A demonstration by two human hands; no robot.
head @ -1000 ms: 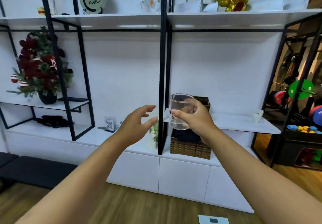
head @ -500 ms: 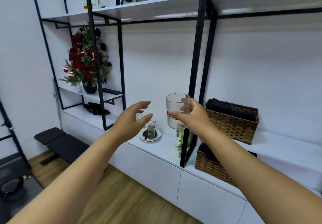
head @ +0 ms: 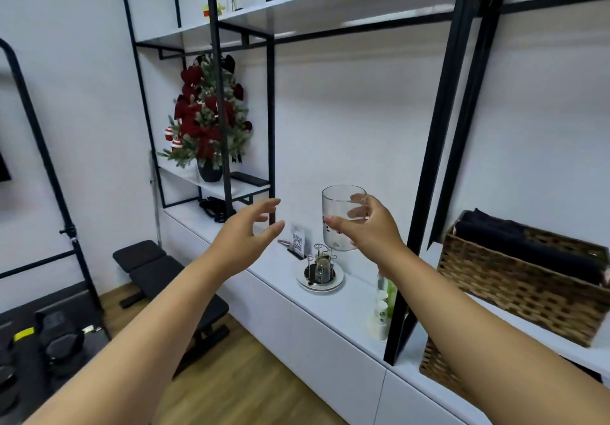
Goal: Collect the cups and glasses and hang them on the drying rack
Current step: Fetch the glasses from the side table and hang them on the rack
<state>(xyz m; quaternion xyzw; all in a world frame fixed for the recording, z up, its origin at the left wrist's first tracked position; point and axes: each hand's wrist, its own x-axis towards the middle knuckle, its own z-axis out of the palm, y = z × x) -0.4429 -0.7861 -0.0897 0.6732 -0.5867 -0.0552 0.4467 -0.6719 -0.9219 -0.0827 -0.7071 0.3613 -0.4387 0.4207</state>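
My right hand (head: 369,226) grips a clear drinking glass (head: 340,206) upright in the air, thumb on its near side and fingers round the far side. Below and slightly left of it, a small wire drying rack (head: 321,264) stands on a round white tray (head: 336,284) on the white counter; one small glass hangs or sits inside the rack. My left hand (head: 247,229) is held out to the left of the glass, fingers relaxed and spread, holding nothing.
Black metal shelf posts (head: 425,173) rise right of the glass. A wicker basket (head: 518,292) with dark cloth sits on the right shelf. A QR-code sign (head: 298,241), a white-green bottle (head: 384,305) and a red flower arrangement (head: 206,120) stand along the counter and shelves. A black bench (head: 158,269) is on the floor.
The view has swung left and moved closer to the shelving, bringing the drying rack into view below the glass. Both hands keep their pose, the right still holding the glass.
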